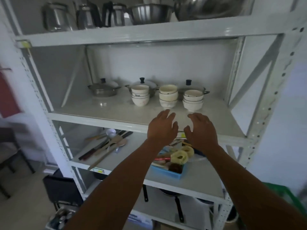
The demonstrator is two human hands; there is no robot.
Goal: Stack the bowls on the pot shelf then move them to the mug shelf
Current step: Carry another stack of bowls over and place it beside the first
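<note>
Three short stacks of white, dark-rimmed ceramic bowls (pixel 168 97) stand in a row on the glossy white metal pot shelf (pixel 103 112), just in front of three lidded steel pots (pixel 103 89) with black knobs. The left hand (pixel 162 128) and right hand (pixel 201 130) hover near the middle and right stacks, fingers spread and relaxed, holding and touching nothing. A yellow-green sticker (pixel 25 44) on the rail above is too blurred to read.

Pot shelf (pixel 93 110): white, glossy.
Far row: three lidded pots (pixel 103 90).
Nearer row: three bowl stacks (pixel 168 96), centre to right.
</note>
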